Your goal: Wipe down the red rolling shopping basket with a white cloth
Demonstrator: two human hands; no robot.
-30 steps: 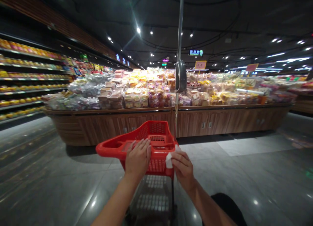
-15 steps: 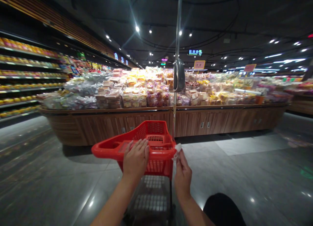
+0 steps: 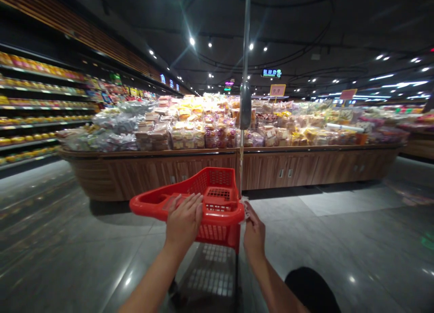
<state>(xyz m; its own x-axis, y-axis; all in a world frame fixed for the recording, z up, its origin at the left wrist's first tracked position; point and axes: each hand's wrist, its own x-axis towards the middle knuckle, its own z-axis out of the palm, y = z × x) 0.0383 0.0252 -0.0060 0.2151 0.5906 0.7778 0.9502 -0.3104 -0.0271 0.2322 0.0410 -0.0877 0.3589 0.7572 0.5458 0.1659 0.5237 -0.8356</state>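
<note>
The left hand [image 3: 184,223] lies palm-down across the handle of a red plastic shopping cart [image 3: 219,231], its fingers spread rather than clenched, seemingly to push and steer. The right hand [image 3: 254,235] sits just beside the cart's near corner, grasping a scrap of white tissue [image 3: 246,209] between its fingers, which may be why it stays off the handle. Ahead of both hands stands a wooden bench [image 3: 152,173] piled with bagged bakery goods [image 3: 186,134]. Half a second earlier the tissue showed more; now it sits mostly hidden, closer to the rim.
</note>
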